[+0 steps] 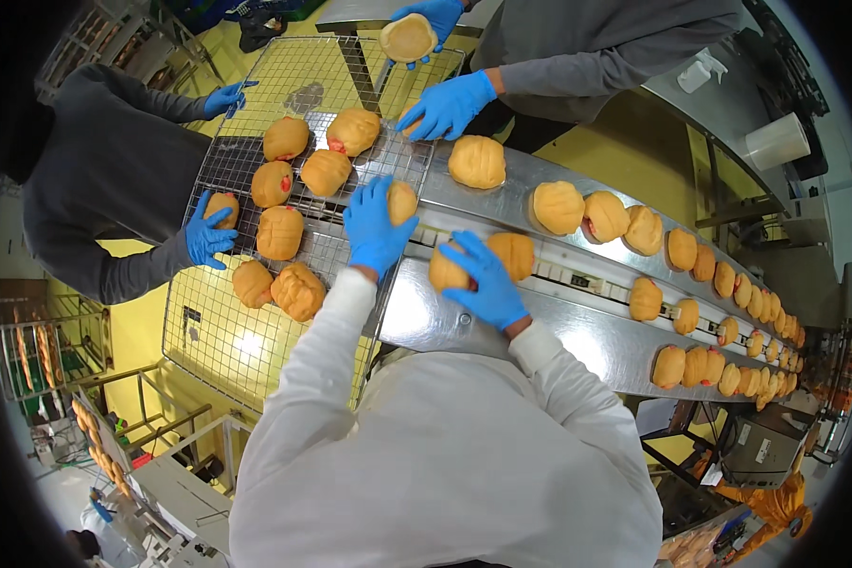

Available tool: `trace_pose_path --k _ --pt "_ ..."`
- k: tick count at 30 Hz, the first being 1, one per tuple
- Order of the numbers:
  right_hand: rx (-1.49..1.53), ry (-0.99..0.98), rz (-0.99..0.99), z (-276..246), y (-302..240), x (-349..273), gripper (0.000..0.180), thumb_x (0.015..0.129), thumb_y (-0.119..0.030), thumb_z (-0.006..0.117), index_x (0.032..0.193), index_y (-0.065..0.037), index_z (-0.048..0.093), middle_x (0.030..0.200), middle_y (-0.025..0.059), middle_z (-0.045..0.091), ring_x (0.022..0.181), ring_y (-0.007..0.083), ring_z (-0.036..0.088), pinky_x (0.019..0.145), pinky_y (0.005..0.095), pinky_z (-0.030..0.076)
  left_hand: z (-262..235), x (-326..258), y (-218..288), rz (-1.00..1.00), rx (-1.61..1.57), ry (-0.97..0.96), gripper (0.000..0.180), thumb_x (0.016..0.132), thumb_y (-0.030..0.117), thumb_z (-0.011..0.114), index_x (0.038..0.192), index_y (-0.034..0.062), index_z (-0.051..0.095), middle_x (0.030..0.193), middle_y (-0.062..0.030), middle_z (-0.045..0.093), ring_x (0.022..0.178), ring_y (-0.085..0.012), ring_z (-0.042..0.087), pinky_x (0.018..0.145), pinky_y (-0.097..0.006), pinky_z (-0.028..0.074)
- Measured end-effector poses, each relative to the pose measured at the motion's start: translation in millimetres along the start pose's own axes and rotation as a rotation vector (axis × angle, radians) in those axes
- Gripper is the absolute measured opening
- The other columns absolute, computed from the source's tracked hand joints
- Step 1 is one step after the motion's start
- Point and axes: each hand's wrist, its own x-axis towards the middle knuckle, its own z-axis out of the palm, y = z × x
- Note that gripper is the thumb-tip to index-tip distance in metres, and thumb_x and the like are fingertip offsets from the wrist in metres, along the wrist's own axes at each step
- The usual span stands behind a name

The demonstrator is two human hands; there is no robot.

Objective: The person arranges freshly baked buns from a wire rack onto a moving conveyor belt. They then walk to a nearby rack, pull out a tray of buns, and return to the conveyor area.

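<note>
My left hand (379, 227), in a blue glove, is curled around the left side of a golden bun (403, 201) at the right edge of a wire cooling rack (222, 327). Between my right hand (488, 282), also gloved in blue, and the belt is another bun (446, 272), gripped from its right side. A second bun (512, 256) sits just behind that hand, close to its fingers. Several filled buns lie on the rack left of my left hand, such as one round bun (280, 233), some with red filling showing at the side.
A steel conveyor (577, 327) with several rows of buns stretches off to the right. Across it, a co-worker's blue-gloved hand (448, 104) touches a bun, the other holding a flat bun piece (408, 39). At left, another person's gloved hand (208, 231) grips a bun on the rack.
</note>
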Motion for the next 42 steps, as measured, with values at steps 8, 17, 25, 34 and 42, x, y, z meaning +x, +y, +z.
trace_pose_path --k 8,17,25,34,42 --pt "0.064 0.199 0.133 -0.9 -16.1 5.0 0.06 0.083 -0.024 0.079 0.14 -0.018 0.064 0.15 0.0167 0.052 0.136 0.0387 0.05 0.114 0.0469 0.041 -32.3 -112.0 1.0 0.208 -0.408 -0.106 0.078 0.078 0.03 0.084 0.145 0.0049 0.053 0.15 -0.0247 0.049 0.141 -0.047 0.042 0.117 -0.057 0.032" --pt "-0.017 -0.077 -0.038 24.4 -45.9 -14.9 0.061 0.081 -0.035 0.08 0.138 -0.018 0.065 0.147 0.0144 0.054 0.132 0.0366 0.051 0.112 0.0492 0.038 -80.0 -146.6 -83.3 -0.191 0.212 0.125 0.079 0.08 0.032 0.085 0.149 0.0117 0.053 0.159 -0.0227 0.04 0.144 -0.0455 0.038 0.118 -0.055 0.029" --pt "-0.063 0.153 0.484 -8.6 -18.7 -32.6 0.057 0.082 -0.037 0.08 0.133 -0.015 0.063 0.131 0.0159 0.06 0.118 0.0375 0.057 0.104 0.0495 0.043 -72.5 -155.2 -63.8 -0.286 0.202 0.066 0.085 0.076 0.036 0.088 0.15 0.0145 0.052 0.157 -0.0205 0.042 0.142 -0.0426 0.04 0.113 -0.055 0.034" --pt "-0.097 0.04 0.056 4.6 -3.0 -6.0 0.067 0.081 -0.027 0.079 0.145 -0.02 0.058 0.153 0.0154 0.049 0.138 0.0387 0.048 0.115 0.0512 0.037 -51.8 -145.7 -29.6 -0.036 0.025 0.045 0.097 0.077 0.045 0.086 0.156 0.014 0.041 0.156 -0.0235 0.043 0.141 -0.0434 0.042 0.111 -0.056 0.034" --pt "-0.186 0.467 0.241 -80.2 24.8 -56.6 0.048 0.08 -0.012 0.079 0.127 -0.012 0.069 0.143 0.0173 0.059 0.132 0.0368 0.054 0.112 0.0467 0.041 -29.7 -136.6 25.8 0.2 -0.085 -0.023 0.092 0.074 0.043 0.088 0.148 0.0047 0.05 0.147 -0.0248 0.05 0.125 -0.0452 0.053 0.103 -0.054 0.046"
